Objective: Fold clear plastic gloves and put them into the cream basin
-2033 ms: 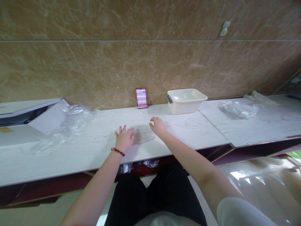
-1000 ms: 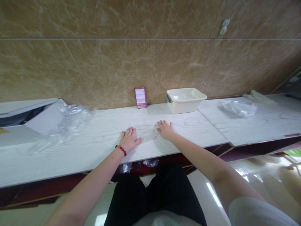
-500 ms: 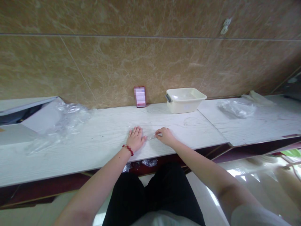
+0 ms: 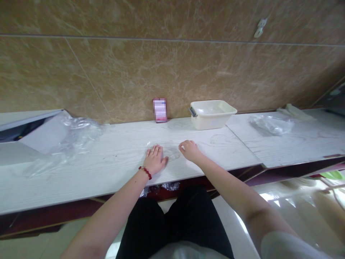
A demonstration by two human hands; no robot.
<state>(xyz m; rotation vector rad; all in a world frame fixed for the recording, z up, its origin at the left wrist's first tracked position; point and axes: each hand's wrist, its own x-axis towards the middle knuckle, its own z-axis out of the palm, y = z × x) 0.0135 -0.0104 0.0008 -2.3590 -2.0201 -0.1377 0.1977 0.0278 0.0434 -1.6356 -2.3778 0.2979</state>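
Observation:
A clear plastic bag (image 4: pixel 171 151) lies flat on the white wood-grain counter (image 4: pixel 126 144) in front of me. My left hand (image 4: pixel 155 160), with a red bead bracelet at the wrist, presses down on the bag's left part, palm down and fingers stretched out. At the bag's right edge, my right hand (image 4: pixel 189 150) has its fingers curled into a pinch. The see-through film between its fingertips is hard to make out.
Behind the hands, a cream plastic tub (image 4: pixel 211 122) and a small upright red-and-white card (image 4: pixel 160 110) stand by the wall. Crumpled clear plastic (image 4: pixel 78 135) lies beside an open white box (image 4: pixel 45 138) at left. Another plastic bundle (image 4: pixel 272 124) rests at right.
My right hand has shifted slightly up and away from me at the bag's edge. The bag looks more spread out between the hands. My left hand stays nearly in place.

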